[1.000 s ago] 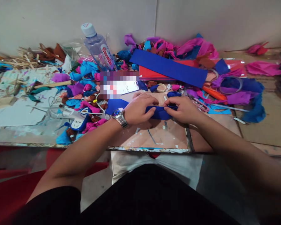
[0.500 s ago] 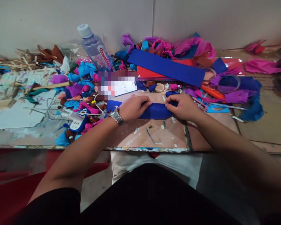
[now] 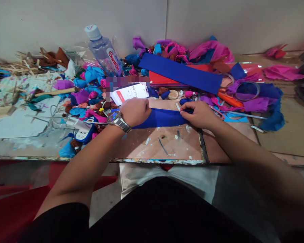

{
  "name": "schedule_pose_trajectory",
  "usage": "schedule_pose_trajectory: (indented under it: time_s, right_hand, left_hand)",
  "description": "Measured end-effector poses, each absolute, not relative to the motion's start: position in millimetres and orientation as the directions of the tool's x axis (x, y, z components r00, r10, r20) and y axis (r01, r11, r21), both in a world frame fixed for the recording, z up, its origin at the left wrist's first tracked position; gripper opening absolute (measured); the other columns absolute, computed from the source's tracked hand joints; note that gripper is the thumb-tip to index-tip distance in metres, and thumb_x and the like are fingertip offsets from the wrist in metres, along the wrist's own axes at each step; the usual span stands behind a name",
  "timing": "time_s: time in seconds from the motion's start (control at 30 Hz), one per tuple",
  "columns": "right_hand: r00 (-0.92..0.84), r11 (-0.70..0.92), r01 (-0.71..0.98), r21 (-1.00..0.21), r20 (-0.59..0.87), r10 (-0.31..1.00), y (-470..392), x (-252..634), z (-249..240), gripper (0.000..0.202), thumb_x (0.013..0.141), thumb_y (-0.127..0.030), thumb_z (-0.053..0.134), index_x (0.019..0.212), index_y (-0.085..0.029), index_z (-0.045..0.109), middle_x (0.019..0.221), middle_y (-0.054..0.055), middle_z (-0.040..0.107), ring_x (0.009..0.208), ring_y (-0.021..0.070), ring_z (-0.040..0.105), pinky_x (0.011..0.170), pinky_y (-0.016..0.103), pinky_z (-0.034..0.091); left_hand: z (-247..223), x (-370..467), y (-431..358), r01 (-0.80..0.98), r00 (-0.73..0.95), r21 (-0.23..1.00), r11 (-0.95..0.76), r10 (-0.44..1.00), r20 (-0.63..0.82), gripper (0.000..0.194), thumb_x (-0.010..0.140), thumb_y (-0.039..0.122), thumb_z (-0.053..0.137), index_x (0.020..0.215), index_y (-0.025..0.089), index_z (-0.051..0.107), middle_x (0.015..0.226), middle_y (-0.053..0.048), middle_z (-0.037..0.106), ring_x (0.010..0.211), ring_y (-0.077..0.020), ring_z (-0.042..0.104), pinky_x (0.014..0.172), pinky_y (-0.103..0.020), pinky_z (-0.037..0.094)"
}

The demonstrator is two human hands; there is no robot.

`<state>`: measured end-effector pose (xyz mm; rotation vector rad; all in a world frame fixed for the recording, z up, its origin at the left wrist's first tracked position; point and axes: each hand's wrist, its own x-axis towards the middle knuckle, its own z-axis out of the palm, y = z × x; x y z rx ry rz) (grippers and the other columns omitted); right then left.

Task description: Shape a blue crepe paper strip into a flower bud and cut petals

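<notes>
A blue strip [image 3: 162,118] lies across the wooden board [image 3: 154,145] in front of me, its upper edge turned over near the right end. My left hand [image 3: 135,112], with a metal watch on its wrist, is closed over the strip's left part; its fingertips are mostly hidden behind the knuckles. At the right end my right hand [image 3: 196,114] pinches the strip's upper edge between thumb and fingers. Just behind my left hand a lit phone [image 3: 130,92] leans among the scraps.
A wider blue strip [image 3: 179,72] rests on red sheets [image 3: 162,79]. The bottle [image 3: 105,54] stands behind the phone. Crumpled coloured pieces surround a power strip [image 3: 84,133] at left. Tape [image 3: 247,91] and an orange tool [image 3: 229,99] lie at right.
My left hand has moved left along the blue strip, away from my right hand, uncovering more of its middle. My right hand has barely moved.
</notes>
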<state>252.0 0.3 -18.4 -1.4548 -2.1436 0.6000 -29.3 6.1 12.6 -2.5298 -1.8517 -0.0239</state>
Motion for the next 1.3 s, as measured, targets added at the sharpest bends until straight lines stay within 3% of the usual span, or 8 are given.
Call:
schedule_pose_trajectory:
  time_s: [0.1, 0.2, 0.33, 0.43, 0.67, 1.3]
  right_hand:
    - [-0.355, 0.375, 0.708, -0.599, 0.158, 0.921, -0.7, 250.9, -17.5, 0.017, 0.082, -0.027, 0.065, 0.086, -0.019, 0.079, 0.082, 0.005, 0.079, 0.073, 0.0213, 0.066, 0.068, 0.033, 0.043]
    - [-0.417, 0.419, 0.667, -0.616, 0.157, 0.895, -2.3, 249.9, -17.4, 0.017, 0.085, -0.028, 0.065, 0.089, -0.019, 0.079, 0.083, 0.004, 0.079, 0.074, 0.0204, 0.068, 0.072, 0.032, 0.046]
    - [-0.520, 0.487, 0.600, -0.635, 0.152, 0.840, -5.5, 247.9, -18.3, 0.019, 0.090, -0.032, 0.066, 0.095, -0.022, 0.080, 0.089, 0.003, 0.080, 0.080, 0.0203, 0.070, 0.076, 0.032, 0.048]
    - [-0.582, 0.524, 0.543, -0.656, 0.156, 0.798, -7.7, 244.7, -19.5, 0.021, 0.092, -0.034, 0.065, 0.097, -0.022, 0.081, 0.092, 0.003, 0.081, 0.082, 0.0203, 0.071, 0.078, 0.032, 0.049]
    - [-0.571, 0.527, 0.527, -0.666, 0.181, 0.800, -8.4, 242.1, -22.4, 0.020, 0.091, -0.032, 0.068, 0.102, -0.022, 0.081, 0.099, 0.005, 0.082, 0.088, 0.0222, 0.073, 0.080, 0.033, 0.050]
    - [-0.548, 0.638, 0.515, -0.572, 0.352, 0.758, -17.3, 238.2, -17.8, 0.012, 0.093, -0.029, 0.066, 0.099, -0.023, 0.075, 0.098, 0.006, 0.079, 0.091, 0.0229, 0.072, 0.085, 0.035, 0.051]
  left_hand:
    - [9.0, -34.4, 8.5, 0.965, 0.261, -0.002, -0.261, 0.962, 0.077, 0.031, 0.097, 0.033, 0.050, 0.091, 0.016, 0.074, 0.083, -0.015, 0.070, 0.080, -0.0286, 0.063, 0.069, -0.041, 0.044]
    - [5.5, -32.8, 8.3, 0.932, 0.343, 0.060, -0.358, 0.922, 0.181, 0.030, 0.098, 0.032, 0.048, 0.095, 0.018, 0.074, 0.093, -0.014, 0.073, 0.088, -0.0296, 0.064, 0.073, -0.043, 0.044]
    - [3.1, -18.5, 0.8, 0.738, 0.579, 0.280, -0.615, 0.789, 0.206, 0.039, 0.103, 0.042, 0.045, 0.105, 0.017, 0.075, 0.099, -0.011, 0.077, 0.095, -0.0279, 0.067, 0.088, -0.044, 0.048]
    - [0.6, -6.2, -7.7, 0.605, 0.687, 0.401, -0.688, 0.706, 0.175, 0.043, 0.105, 0.050, 0.046, 0.110, 0.019, 0.076, 0.101, -0.009, 0.079, 0.095, -0.0249, 0.070, 0.087, -0.039, 0.048]
    - [-7.2, 1.2, -11.7, 0.638, 0.660, 0.411, -0.651, 0.737, 0.143, 0.029, 0.100, 0.038, 0.055, 0.098, 0.021, 0.078, 0.086, -0.005, 0.078, 0.080, -0.0208, 0.069, 0.077, -0.035, 0.045]
    - [-4.0, 0.9, -13.0, 0.557, 0.630, 0.569, -0.605, 0.754, 0.184, 0.026, 0.099, 0.036, 0.054, 0.096, 0.019, 0.074, 0.091, -0.003, 0.077, 0.082, -0.0179, 0.067, 0.078, -0.033, 0.046]
